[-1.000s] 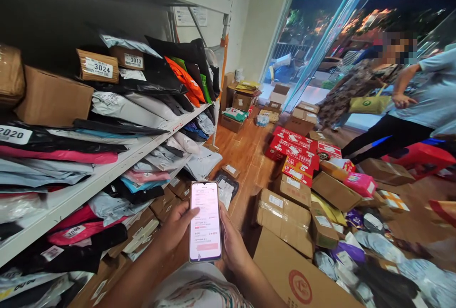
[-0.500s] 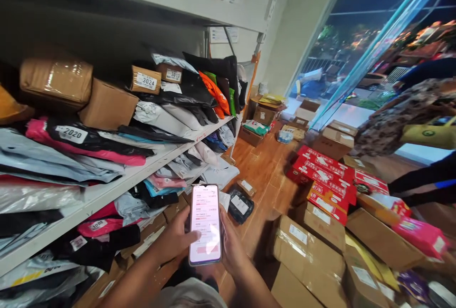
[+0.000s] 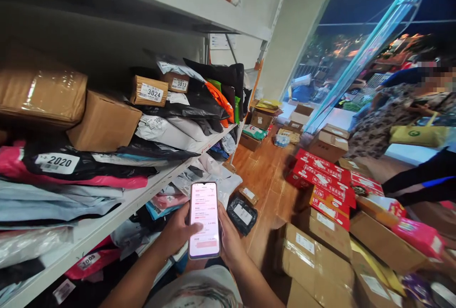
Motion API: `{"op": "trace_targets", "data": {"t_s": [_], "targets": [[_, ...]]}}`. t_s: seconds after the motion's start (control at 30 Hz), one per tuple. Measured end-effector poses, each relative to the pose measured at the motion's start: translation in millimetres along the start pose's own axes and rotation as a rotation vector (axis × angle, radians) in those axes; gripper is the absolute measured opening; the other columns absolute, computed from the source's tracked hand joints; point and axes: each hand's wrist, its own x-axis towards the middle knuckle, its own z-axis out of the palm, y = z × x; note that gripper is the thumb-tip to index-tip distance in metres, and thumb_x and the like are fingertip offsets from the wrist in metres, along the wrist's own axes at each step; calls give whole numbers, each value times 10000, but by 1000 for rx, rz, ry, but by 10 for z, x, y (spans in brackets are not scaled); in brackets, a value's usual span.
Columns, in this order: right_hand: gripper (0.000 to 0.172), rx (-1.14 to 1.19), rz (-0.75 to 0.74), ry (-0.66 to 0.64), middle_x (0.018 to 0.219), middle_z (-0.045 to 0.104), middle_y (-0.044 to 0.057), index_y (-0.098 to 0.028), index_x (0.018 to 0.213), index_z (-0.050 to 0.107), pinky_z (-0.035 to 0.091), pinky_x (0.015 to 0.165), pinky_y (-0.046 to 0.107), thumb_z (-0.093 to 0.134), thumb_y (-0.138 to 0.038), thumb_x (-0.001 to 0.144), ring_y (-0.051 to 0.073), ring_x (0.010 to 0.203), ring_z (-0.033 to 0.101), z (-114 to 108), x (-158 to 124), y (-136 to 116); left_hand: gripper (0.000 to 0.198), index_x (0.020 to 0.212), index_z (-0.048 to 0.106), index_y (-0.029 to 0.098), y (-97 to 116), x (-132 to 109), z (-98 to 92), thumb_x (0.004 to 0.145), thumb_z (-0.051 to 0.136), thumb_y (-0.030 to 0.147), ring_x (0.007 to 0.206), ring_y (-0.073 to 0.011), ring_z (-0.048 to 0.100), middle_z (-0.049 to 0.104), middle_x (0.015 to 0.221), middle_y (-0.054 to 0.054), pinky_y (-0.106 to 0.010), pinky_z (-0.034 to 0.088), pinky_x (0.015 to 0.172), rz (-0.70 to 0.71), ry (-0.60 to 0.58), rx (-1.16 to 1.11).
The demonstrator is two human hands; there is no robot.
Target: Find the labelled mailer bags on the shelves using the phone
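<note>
The left hand and right hand hold a slim, rectangular, lit smartphone. Left, a white metal shelf bears parcels; right lie red cardboard boxes.

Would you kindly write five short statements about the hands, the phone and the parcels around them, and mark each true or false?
1. The left hand and right hand hold the phone. True.
2. The phone is dark. False: it is lit.
3. A black parcel lies on the wooden floor. True.
4. Package 3024 lies on the floor. False: package 3024 is on the shelf.
5. Red boxes appear right of the phone. True.
</note>
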Motion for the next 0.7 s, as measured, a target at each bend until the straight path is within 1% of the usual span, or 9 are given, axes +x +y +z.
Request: {"op": "trace_targets", "data": {"t_s": [0.07, 0.17, 0.23, 0.33, 0.43, 0.53, 0.6, 0.63, 0.7], "targets": [[437, 6, 23, 18, 1092, 666, -1, -270, 1081, 609, 383, 985, 360, 641, -530, 731, 230, 1116, 540, -3, 86, -5, 500, 1046, 584, 160, -15, 69, -38, 568, 698, 253, 965, -244, 613, 683, 1034, -59, -327, 477, 822, 33, -34, 15], [448, -15, 34, -10, 1119, 659, 8, -268, 1098, 607, 389, 983, 360, 639, -528, 735, 229, 1118, 542, -46, 229, -26, 383, 980, 605, 145, -35, 203, -59, 673, 638, 371, 879, -237, 636, 696, 967, -71, -332, 489, 776, -12, 61, -1], [425, -42, 26, -53, 1175, 636, 16, -265, 1127, 594, 362, 1015, 362, 599, -507, 778, 222, 1158, 517, -101, 343, -51, 405, 935, 615, 139, -20, 312, -39, 714, 589, 477, 827, -229, 639, 702, 915, -74, -327, 486, 756, -24, 131, -4], [403, -86, 22, -120, 1235, 601, 28, -262, 1173, 563, 312, 1060, 384, 536, -478, 834, 221, 1204, 482, -205, 536, -125, 453, 883, 634, 145, 42, 491, 29, 705, 571, 557, 847, -231, 631, 705, 881, -70, -317, 475, 777, -37, 276, 11], [411, -113, 43, -182, 1262, 587, 46, -243, 1188, 552, 290, 1082, 404, 510, -473, 850, 228, 1223, 471, -302, 736, -265, 467, 848, 655, 156, 103, 650, 112, 676, 581, 583, 908, -256, 626, 708, 916, -83, -337, 475, 823, -35, 388, 24], [449, -24, 171, -241, 1261, 599, 39, -250, 1142, 593, 285, 1102, 399, 580, -518, 782, 235, 1251, 454, -369, 943, -466, 494, 875, 685, 172, 116, 754, 165, 632, 607, 596, 1031, -290, 594, 696, 1027, -106, -379, 440, 931, 16, 471, 41], [504, 65, 317, -296, 1203, 640, 28, -276, 1077, 638, 325, 1084, 449, 615, -604, 696, 280, 1205, 505, -398, 1096, -617, 510, 906, 710, 195, 109, 804, 170, 582, 650, 585, 1129, -306, 544, 672, 1112, -106, -387, 378, 1015, 76, 528, 81], [547, 83, 361, -331, 1161, 663, 30, -282, 1041, 658, 343, 1069, 489, 595, -669, 659, 311, 1171, 533, -411, 1175, -693, 498, 915, 720, 215, 113, 822, 161, 594, 639, 586, 1147, -303, 535, 665, 1132, -98, -382, 367, 1027, 103, 570, 126], [663, 78, 397, -408, 1114, 682, 40, -291, 984, 683, 351, 1048, 564, 501, -796, 594, 366, 1122, 559, -438, 1336, -842, 432, 929, 731, 260, 150, 825, 124, 658, 595, 567, 1123, -291, 555, 672, 1119, -78, -369, 389, 1012, 150, 592, 267]]}}
